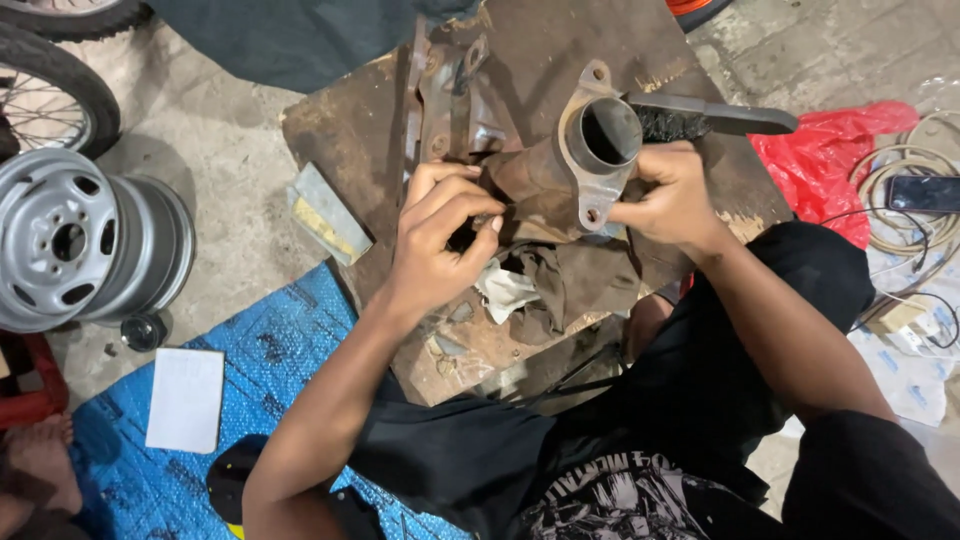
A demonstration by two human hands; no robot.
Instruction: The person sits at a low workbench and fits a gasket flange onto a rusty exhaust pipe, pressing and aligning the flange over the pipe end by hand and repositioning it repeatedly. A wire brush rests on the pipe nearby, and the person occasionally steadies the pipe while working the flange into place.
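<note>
A rusty metal pipe part with a round flanged mouth lies on a rusted steel plate. My right hand grips the flange at its right side. My left hand pinches something small and dark against the pipe's left end; what it pinches is hidden by the fingers. A dirty brown rag with a pale scrap lies under the part. A black wire brush rests just behind the flange.
A silver wheel rim stands at the left, spoked tyres behind it. A blue tarp with a white sheet lies below. A red plastic bag, coiled cables and a phone are on the right.
</note>
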